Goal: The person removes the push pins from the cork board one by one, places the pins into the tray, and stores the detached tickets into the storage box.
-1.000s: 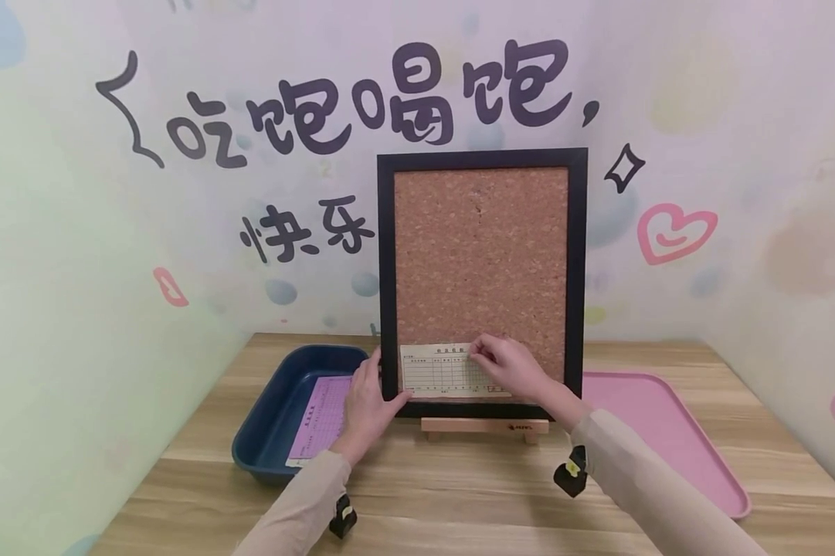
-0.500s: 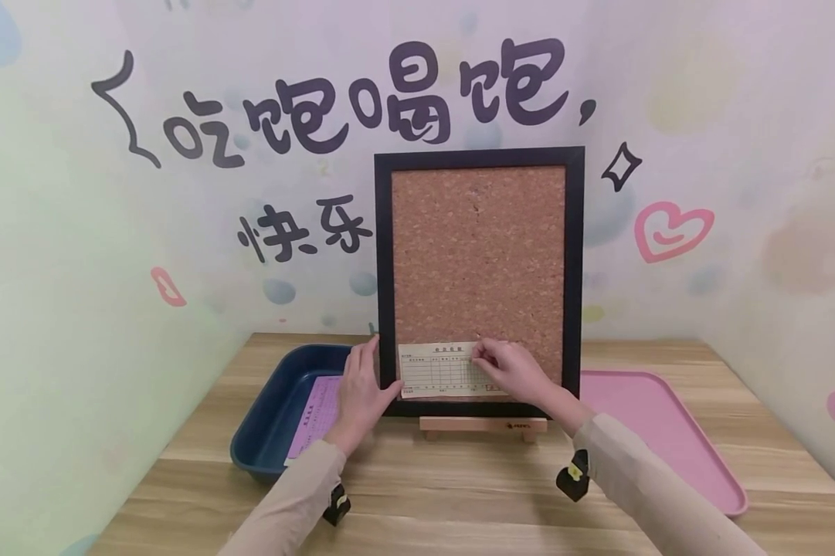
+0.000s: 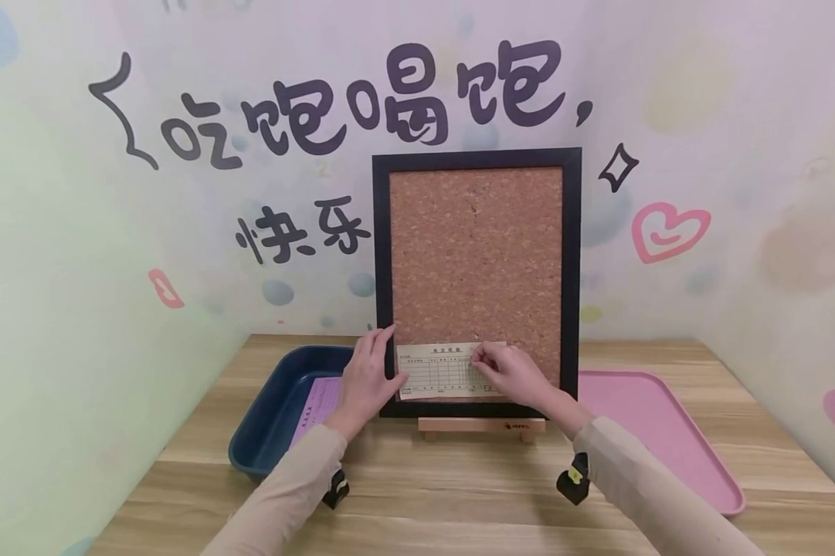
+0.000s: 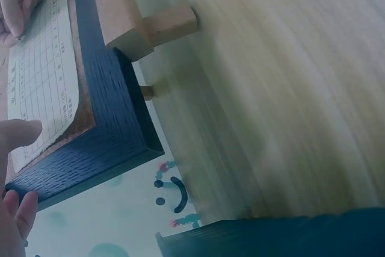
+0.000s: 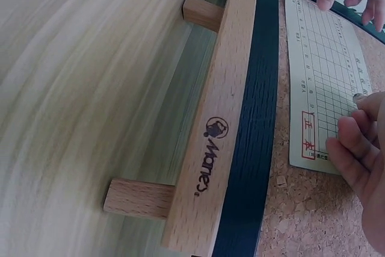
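A black-framed cork board [image 3: 476, 255] stands upright on a wooden stand [image 3: 481, 425] at the back of the table. A pale printed paper slip [image 3: 438, 372] lies flat against the board's lower cork. My left hand [image 3: 368, 378] is at the frame's left side, fingers straight up along it and thumb pressing the slip's left edge [image 4: 42, 70]. My right hand [image 3: 504, 369] has curled fingers pinching at the slip's upper edge right of centre. Anything else between those fingers is hidden. The right wrist view shows the slip [image 5: 319, 70] and my fingers [image 5: 361, 142] resting on it.
A dark blue tray [image 3: 278, 409] holding a pink sheet [image 3: 316, 405] sits left of the board. A shallow pink tray [image 3: 660, 432] lies to the right. The wooden table [image 3: 459, 486] meets painted walls at the back and both sides.
My left hand's fingers have slid upward along the frame's left side, with the thumb staying on the slip. The right hand has barely moved.
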`<action>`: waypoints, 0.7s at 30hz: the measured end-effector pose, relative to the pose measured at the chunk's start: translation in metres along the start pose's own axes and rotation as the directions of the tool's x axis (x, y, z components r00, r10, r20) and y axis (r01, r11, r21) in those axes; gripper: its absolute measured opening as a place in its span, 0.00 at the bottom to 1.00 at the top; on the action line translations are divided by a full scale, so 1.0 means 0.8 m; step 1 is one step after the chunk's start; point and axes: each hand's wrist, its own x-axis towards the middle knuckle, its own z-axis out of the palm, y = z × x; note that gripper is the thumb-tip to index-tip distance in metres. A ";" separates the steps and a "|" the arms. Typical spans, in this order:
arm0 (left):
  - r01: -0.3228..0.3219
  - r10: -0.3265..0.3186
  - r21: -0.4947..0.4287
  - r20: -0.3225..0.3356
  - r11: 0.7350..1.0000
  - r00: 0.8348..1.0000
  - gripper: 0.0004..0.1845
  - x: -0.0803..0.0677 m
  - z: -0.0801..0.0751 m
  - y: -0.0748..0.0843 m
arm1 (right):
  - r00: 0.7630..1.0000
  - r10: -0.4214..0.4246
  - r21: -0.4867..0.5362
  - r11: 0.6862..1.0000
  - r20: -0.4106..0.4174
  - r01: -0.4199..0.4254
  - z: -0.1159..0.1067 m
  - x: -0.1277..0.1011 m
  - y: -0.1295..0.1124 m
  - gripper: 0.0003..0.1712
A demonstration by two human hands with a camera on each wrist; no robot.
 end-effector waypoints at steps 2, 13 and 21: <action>-0.006 0.006 -0.011 0.022 1.000 1.000 0.41 0.002 0.000 0.001 | 1.000 0.002 0.000 1.000 -0.004 -0.002 0.000 0.000 -0.001 0.02; -0.091 0.090 0.013 0.054 0.996 0.994 0.29 0.009 0.001 0.000 | 1.000 0.000 0.004 1.000 0.002 0.000 0.000 -0.002 -0.001 0.03; -0.131 0.126 0.049 0.086 0.990 0.988 0.27 0.014 0.001 0.000 | 1.000 -0.013 0.007 1.000 -0.016 0.013 0.002 -0.003 0.000 0.02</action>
